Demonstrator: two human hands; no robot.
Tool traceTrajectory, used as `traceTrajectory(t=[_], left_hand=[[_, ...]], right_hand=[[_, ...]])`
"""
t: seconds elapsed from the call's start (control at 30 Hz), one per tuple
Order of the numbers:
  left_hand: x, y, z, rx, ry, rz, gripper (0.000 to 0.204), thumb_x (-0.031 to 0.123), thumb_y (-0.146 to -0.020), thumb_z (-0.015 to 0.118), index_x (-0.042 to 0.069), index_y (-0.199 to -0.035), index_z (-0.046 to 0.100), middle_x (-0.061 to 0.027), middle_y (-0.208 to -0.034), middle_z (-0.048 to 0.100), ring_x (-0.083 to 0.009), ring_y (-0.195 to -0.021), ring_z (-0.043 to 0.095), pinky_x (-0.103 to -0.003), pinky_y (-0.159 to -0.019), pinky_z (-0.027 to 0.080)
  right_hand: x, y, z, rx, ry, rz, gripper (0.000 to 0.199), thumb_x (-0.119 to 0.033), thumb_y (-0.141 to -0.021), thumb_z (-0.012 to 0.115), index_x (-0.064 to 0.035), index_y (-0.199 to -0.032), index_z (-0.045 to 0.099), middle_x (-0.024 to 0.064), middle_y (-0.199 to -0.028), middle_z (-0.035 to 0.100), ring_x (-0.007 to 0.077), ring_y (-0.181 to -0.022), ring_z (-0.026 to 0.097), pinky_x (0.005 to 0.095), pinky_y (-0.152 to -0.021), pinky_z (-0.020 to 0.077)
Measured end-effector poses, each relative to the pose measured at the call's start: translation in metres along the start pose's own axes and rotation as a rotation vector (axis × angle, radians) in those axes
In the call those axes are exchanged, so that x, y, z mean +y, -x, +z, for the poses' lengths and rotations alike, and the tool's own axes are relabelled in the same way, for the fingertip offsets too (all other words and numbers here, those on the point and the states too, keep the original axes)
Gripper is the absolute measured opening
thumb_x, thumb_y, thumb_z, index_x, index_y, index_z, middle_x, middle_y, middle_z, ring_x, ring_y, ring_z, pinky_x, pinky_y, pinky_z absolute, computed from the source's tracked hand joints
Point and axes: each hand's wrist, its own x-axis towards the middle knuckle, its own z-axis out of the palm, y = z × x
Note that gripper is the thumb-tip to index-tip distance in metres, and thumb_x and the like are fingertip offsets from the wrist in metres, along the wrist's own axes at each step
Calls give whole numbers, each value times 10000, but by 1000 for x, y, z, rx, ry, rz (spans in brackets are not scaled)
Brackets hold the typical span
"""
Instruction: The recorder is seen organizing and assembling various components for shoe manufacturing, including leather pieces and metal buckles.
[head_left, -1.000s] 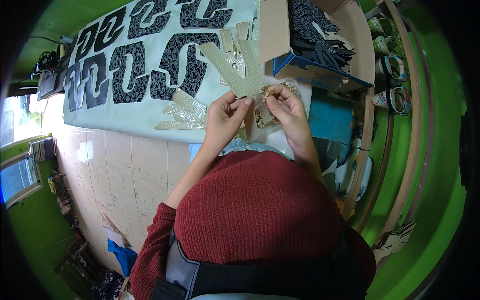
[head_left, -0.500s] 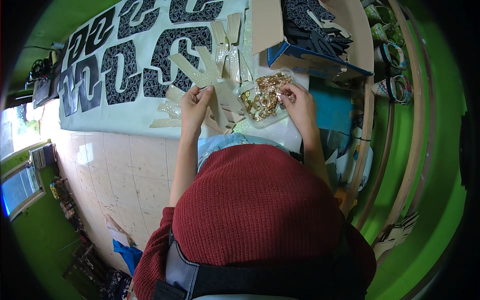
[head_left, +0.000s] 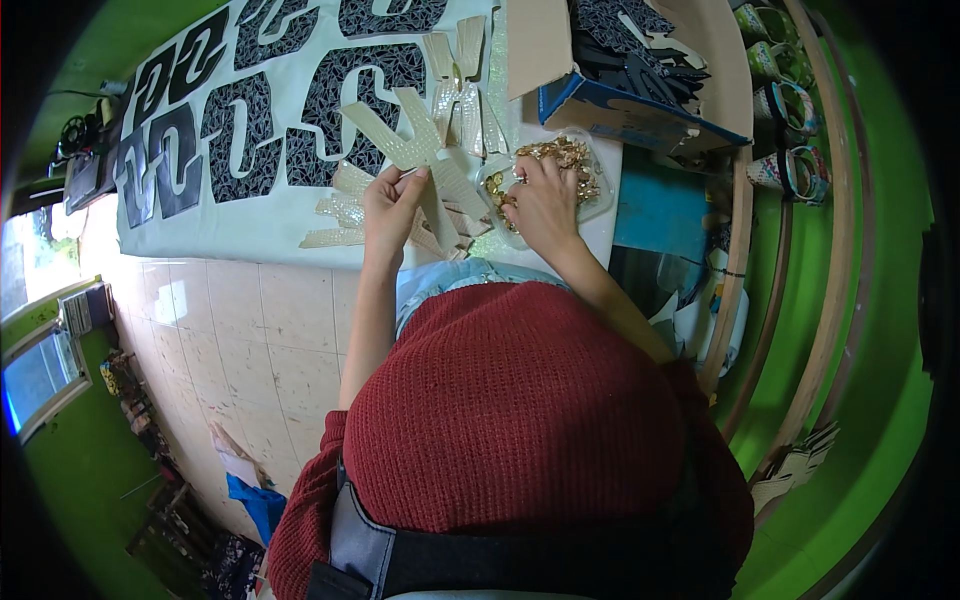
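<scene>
My left hand (head_left: 392,205) pinches a cream, reptile-textured strap piece (head_left: 385,136) with crossed arms between thumb and fingers. Over a clear plastic tub (head_left: 602,196) to its right, my right hand (head_left: 546,212) reaches down with fingers apart. Small shiny gold metal fittings (head_left: 562,152) fill the tub, and the fingertips are among them. Whether anything sits between those fingertips is hard to see. More cream strap pieces (head_left: 340,222) lie in a pile beside my left hand. Farther back, another crossed strap piece (head_left: 460,105) bears a small gold fitting at its middle.
Black patterned cut-out panels (head_left: 240,140) are laid in rows across the pale table cover (head_left: 270,215). At the back right stands an open cardboard box (head_left: 650,125) holding dark cut pieces. Strapped sandals (head_left: 790,175) hang on a wooden rack (head_left: 740,230) to the right.
My right hand has moved left over the tub, its fingers lowering from a pinch into the gold fittings. My left hand keeps its hold on the strap piece, almost unmoved.
</scene>
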Motion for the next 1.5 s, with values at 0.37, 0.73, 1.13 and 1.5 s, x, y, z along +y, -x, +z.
traceTrajectory(t=[0.37,0.73,1.13,1.5], left_hand=[[-3,0,-2,-4,12,30,234,93,-856,526,-45,-1044,535,-61,-885,634,-47,-748,561,-179,-681,426],[5,8,5,-47,42,67,241,90,-860,523,-53,-1055,525,-76,-880,635,-57,-747,570,-176,-674,431],[48,33,37,-231,81,141,303,57,-849,540,-61,-1120,477,-98,-990,607,-69,-854,564,-187,-740,438],[64,50,51,-205,-25,273,267,10,-833,539,-56,-1089,500,-72,-995,594,-94,-920,555,-232,-821,431]], right_hand=[[6,1,11,69,-61,-20,93,-128,-612,678,-73,-684,658,33,-951,502,201,-962,418,393,-800,274],[5,8,-40,92,-980,107,122,-23,-769,600,-17,-890,607,17,-791,605,58,-708,523,201,-674,415],[-5,3,-60,60,-1854,72,161,-10,-802,579,-36,-948,515,37,-864,571,92,-806,539,211,-750,418],[-13,5,-76,46,-1973,19,259,3,-786,590,-39,-1025,501,63,-867,595,109,-829,535,230,-778,418]])
